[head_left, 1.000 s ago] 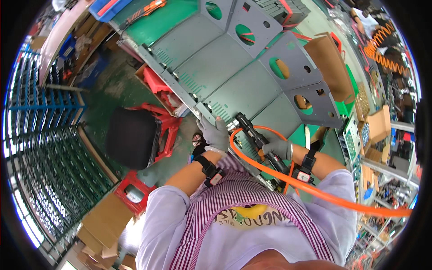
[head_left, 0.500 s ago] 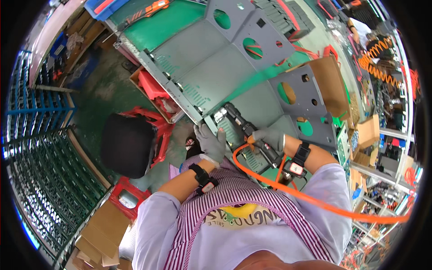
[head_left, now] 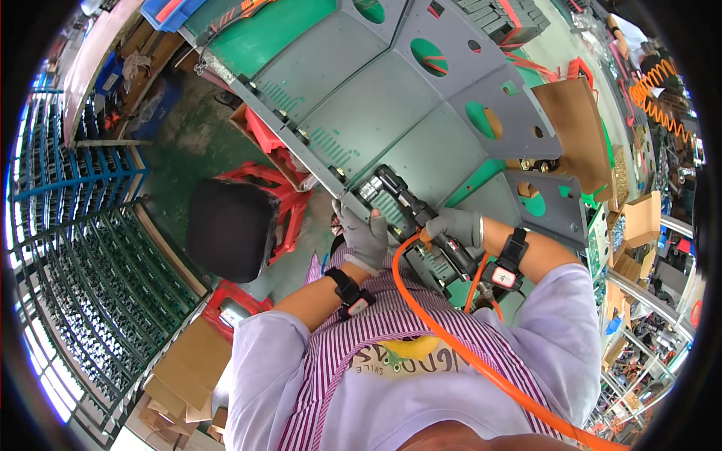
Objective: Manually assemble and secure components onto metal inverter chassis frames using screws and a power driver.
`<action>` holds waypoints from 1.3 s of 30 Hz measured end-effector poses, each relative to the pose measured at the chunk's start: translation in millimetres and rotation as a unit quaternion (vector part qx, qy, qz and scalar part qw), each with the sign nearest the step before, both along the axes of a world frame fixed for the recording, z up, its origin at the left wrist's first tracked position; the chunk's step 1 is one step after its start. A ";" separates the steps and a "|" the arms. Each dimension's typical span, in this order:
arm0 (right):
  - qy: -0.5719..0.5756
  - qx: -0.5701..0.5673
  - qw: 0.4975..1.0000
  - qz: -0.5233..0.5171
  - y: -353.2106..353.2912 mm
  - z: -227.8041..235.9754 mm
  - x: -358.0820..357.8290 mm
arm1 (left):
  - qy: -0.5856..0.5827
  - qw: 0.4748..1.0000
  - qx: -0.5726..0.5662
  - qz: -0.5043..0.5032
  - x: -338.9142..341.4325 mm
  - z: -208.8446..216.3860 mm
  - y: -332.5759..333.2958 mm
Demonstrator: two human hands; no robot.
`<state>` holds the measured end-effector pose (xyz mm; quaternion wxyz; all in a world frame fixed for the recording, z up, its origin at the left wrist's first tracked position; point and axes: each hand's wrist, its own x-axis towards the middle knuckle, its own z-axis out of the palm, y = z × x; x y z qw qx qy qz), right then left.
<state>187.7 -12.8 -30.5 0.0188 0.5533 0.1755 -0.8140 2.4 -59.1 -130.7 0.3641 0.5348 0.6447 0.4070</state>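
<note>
My right hand [head_left: 456, 228], in a grey glove, is closed around a black air tool [head_left: 406, 201] with an orange hose [head_left: 481, 367]. The tool's silver nose [head_left: 369, 189] meets the near-left edge of a grey metal panel [head_left: 432, 161] with slots and a raised, holed flange. At that edge my gloved left hand [head_left: 364, 234] straddles the rim, thumb on the inner side and fingers along the outer side. Its grip looks light. What lies under the tool's nose is hidden.
Several similar grey panels [head_left: 368, 98] lie side by side on a green worktop [head_left: 259, 49]. A black-seated red stool [head_left: 232, 229] stands left, near a parts rack [head_left: 113, 293]. An open carton [head_left: 575, 135] sits right of the panels. Another person [head_left: 630, 37] is at the far right.
The view has shifted a little. The panel at the tool now meets its farther neighbour, closing that green gap; a gap shows on its nearer side. Both hands keep their hold.
</note>
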 end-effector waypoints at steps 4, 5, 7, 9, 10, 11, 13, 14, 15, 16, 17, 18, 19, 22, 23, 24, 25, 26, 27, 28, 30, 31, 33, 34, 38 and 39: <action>0.026 -0.002 0.999 -0.022 0.5 -4.0 2.8 | -0.013 0.998 -0.050 0.034 4.6 -0.6 1.1; 0.034 -0.005 0.999 -0.017 0.8 -4.1 4.2 | -0.008 0.999 -0.030 0.033 5.2 0.1 1.3; 0.043 0.031 0.999 -0.007 1.7 -3.7 6.3 | 0.009 0.995 -0.088 0.036 2.4 3.7 1.2; 0.050 0.057 0.997 0.009 3.5 -1.5 9.3 | 0.015 0.998 -0.068 0.002 -9.7 10.3 2.2; 0.029 0.030 0.999 -0.020 3.5 1.3 12.1 | 0.014 0.997 -0.049 -0.059 -20.8 14.1 4.6; 0.007 0.000 0.999 -0.052 3.9 3.7 13.6 | 0.022 0.996 -0.066 -0.056 -32.5 18.2 8.0; 0.016 -0.001 0.998 -0.063 8.2 5.6 12.0 | -0.076 0.981 -0.163 0.067 -53.0 21.2 29.0; 0.015 -0.002 0.998 -0.069 11.9 5.6 10.2 | -0.124 0.982 -0.121 0.077 -62.8 21.6 42.6; 0.019 -0.004 0.997 -0.073 16.0 5.2 7.4 | -0.164 0.977 -0.086 0.105 -67.5 17.6 64.2; 0.042 0.009 0.996 -0.073 20.0 3.3 1.6 | -0.171 0.982 -0.054 0.065 -72.1 13.4 85.7; 0.040 0.012 0.996 -0.080 23.6 1.5 -4.4 | -0.032 0.997 -0.044 0.062 -72.0 7.4 111.6; 0.038 0.025 0.996 -0.081 27.0 -0.1 -10.1 | 0.023 0.995 -0.049 0.088 -66.2 3.4 118.0; 0.024 0.029 0.996 -0.076 29.9 -1.9 -15.5 | -0.002 0.987 -0.089 0.131 -60.7 -1.3 126.7; 0.015 0.033 0.998 -0.052 37.7 -6.1 -25.8 | -0.034 0.982 -0.080 0.166 -53.1 -7.0 126.9; 0.008 0.031 0.999 -0.026 39.0 -6.6 -28.4 | -0.042 0.981 -0.097 0.161 -53.2 -5.3 121.5; 0.005 0.051 0.998 -0.019 40.6 -6.3 -30.5 | -0.051 0.981 -0.107 0.156 -53.3 -2.9 121.7; 0.004 0.054 0.998 -0.016 42.9 -6.2 -32.3 | -0.053 0.980 -0.104 0.159 -53.9 0.2 123.1; 0.018 0.037 0.999 -0.012 43.1 -5.1 -33.6 | -0.031 0.982 -0.090 0.161 -54.1 3.7 122.2; 0.015 0.010 1.000 0.000 44.1 -4.4 -34.5 | -0.007 0.983 -0.095 0.159 -53.1 6.8 123.1; -0.013 -0.017 1.000 0.008 45.0 -3.8 -35.3 | -0.051 0.979 -0.121 0.155 -53.5 9.6 122.6; 0.005 -0.002 1.000 -0.001 46.2 -3.3 -36.4 | -0.052 0.977 -0.125 0.166 -51.6 11.8 123.1; -0.013 -0.022 1.000 0.003 46.5 -3.2 -36.4 | -0.042 0.973 -0.143 0.174 -50.7 11.5 123.5; 0.008 -0.015 1.000 -0.011 47.2 -4.2 -35.5 | -0.034 0.978 -0.111 0.175 -50.6 8.5 123.8; 0.000 -0.036 0.999 -0.014 47.3 -5.3 -34.8 | -0.013 0.977 -0.120 0.175 -51.0 6.5 123.8; 0.014 -0.022 1.000 -0.004 45.2 -11.4 -32.5 | -0.060 0.980 -0.104 0.161 -51.5 1.9 120.8; 0.022 -0.015 1.000 -0.008 44.4 -12.8 -32.9 | -0.030 0.982 -0.096 0.158 -50.9 1.9 120.0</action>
